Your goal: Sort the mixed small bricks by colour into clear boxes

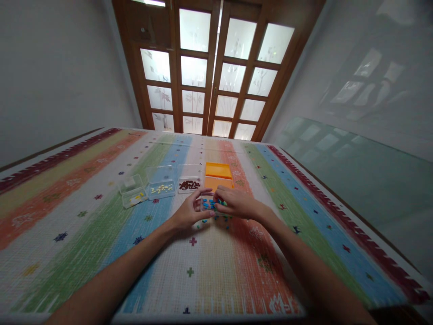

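Note:
My left hand (188, 211) grips the left side of a small clear plastic box (203, 197), thumb in front and fingers behind. Small blue pieces (205, 206) lie in the box, capsule-like in shape but too small to name. Over its right side, my right hand (237, 201) reaches in with fingers pinched together; whatever is between the fingertips is hidden. A few loose blue and green pieces (227, 227) rest on the tablecloth just in front of the box. Directly behind the hands is an orange box (218, 170) with its lid raised.
Left of the hands stand three opened clear boxes: one with dark brown pieces (189, 185), one with pale yellow pieces (162, 188), one with yellow pieces (137, 197). A striped tablecloth (111, 243) covers the table. Wooden glazed doors (211, 67) are beyond it.

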Action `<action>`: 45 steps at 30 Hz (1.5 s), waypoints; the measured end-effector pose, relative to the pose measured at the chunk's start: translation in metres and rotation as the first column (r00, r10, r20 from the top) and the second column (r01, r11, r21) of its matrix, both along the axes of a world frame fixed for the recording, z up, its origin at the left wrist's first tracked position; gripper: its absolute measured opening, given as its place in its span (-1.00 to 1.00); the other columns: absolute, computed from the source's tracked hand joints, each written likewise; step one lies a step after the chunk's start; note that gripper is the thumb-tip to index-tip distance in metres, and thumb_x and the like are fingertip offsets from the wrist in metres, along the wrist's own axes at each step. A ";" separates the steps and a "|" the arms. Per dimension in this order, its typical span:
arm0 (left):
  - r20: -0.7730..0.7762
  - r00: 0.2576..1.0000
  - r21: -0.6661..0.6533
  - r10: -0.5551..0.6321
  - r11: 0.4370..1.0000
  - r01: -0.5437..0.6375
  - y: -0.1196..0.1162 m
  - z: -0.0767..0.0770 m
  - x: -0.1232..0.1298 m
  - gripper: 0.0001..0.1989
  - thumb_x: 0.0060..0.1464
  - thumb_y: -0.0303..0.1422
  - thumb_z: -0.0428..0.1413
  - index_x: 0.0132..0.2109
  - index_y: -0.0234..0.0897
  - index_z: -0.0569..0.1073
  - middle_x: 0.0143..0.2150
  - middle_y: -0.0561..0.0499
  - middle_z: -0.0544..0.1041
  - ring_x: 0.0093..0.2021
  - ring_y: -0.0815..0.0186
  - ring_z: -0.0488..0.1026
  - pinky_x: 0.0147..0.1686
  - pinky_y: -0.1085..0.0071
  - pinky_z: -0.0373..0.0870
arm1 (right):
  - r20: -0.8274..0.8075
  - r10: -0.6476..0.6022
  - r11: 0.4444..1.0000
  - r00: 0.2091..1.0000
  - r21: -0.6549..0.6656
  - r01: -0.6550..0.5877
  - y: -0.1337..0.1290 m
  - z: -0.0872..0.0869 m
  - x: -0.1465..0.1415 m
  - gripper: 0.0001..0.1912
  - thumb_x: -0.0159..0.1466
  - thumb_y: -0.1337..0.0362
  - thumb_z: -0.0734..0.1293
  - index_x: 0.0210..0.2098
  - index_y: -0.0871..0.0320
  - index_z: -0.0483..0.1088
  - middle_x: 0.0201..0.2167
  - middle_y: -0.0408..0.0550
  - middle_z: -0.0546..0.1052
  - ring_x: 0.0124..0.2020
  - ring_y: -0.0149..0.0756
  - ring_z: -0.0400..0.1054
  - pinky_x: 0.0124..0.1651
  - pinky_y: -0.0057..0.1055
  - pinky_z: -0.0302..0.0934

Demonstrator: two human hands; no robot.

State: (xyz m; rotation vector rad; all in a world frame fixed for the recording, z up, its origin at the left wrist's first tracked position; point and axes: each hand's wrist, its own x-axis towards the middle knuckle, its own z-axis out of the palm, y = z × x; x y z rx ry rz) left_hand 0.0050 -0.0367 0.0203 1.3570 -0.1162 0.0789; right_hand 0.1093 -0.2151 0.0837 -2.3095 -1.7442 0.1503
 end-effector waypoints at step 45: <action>-0.029 0.999 0.000 0.031 1.000 -0.031 0.001 0.001 0.000 -0.34 -0.19 -0.45 0.43 0.10 -0.22 0.41 0.13 -0.21 0.45 -0.01 0.13 0.54 0.11 0.05 0.41 | -0.116 -0.204 0.979 0.972 -0.024 0.203 -0.063 0.016 0.015 -0.84 0.29 0.31 0.26 -0.28 0.19 0.50 -0.51 -0.11 0.48 -0.51 -0.39 0.27 -0.37 -0.45 0.05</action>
